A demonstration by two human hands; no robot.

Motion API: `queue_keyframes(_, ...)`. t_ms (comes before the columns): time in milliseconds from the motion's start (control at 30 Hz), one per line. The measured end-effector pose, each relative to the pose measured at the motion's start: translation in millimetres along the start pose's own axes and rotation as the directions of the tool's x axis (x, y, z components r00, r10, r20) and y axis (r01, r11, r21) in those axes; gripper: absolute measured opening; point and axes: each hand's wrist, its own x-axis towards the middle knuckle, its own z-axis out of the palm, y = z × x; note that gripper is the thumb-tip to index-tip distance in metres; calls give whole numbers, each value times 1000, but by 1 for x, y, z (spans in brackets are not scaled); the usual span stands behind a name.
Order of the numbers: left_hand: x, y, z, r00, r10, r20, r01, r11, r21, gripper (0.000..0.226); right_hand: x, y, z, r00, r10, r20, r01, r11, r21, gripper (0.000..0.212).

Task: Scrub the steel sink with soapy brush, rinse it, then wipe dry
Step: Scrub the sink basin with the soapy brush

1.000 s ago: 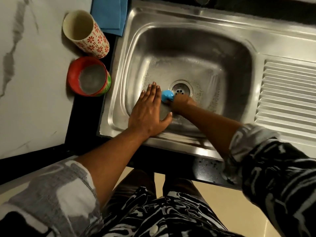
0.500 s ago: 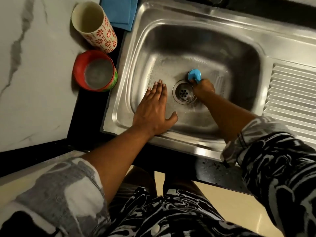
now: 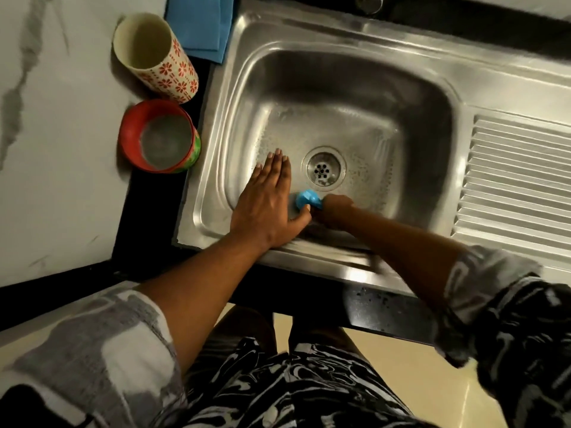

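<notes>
Scrubbing was judged unfinished: brush (image 3: 306, 199) gripped by right hand (image 3: 336, 209), left hand (image 3: 265, 208) laid flat on sink (image 3: 355, 88); rinsing, drying outstanding.

rectangular stainless-steel sink (image 3: 432, 97): basin floor wet, soap-speckled around round drain (image 3: 323, 169) | small blue plastic brush (image 3: 306, 199): against basin floor, just near-left of drain, gripped by right hand (image 3: 336, 208) | folded blue cloth (image 3: 197, 23): flat, well far-left of drain

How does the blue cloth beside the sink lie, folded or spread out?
Folded: the blue cloth shows a second layer along its lower edge. Its far part is out of view.
</notes>
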Motion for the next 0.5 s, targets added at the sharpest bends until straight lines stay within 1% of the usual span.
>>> queue_keyframes(67, 0, 0, 0, 1000, 0, -7, 0, 1000, 4, 105, -5, 25, 4, 999, 44, -6, -45, 999, -30, 49)
queue_keyframes(167, -1, 0, 0, 1000, -4, 3, 4, 1000, 0, 105, -1, 62, -5, 984, 121, -132, -119, 993, 28, 54)
queue_keyframes(300, 0, -1, 1, 1000, 1, -6, -1, 1000, -3, 103, 24, 83, -47, 934, 211, -288, -200, 978, 68, 41)
queue_keyframes(367, -1, -1, 1, 1000, 2, -9, -2, 1000, -7, 103, 35, 81, -64, 920, 246, -304, -226, 969, 101, 39)
queue_keyframes(400, -1, 0, 1, 1000, 1, -12, -2, 1000, -7, 103, 36, 80, -69, 920, 249, -302, -224, 968, 117, 42)
queue_keyframes(500, -1, 0, 1, 1000, 6, -10, -6, 1000, -10, 104, 24, 79, -59, 946, 234, -225, -184, 957, 225, 61)
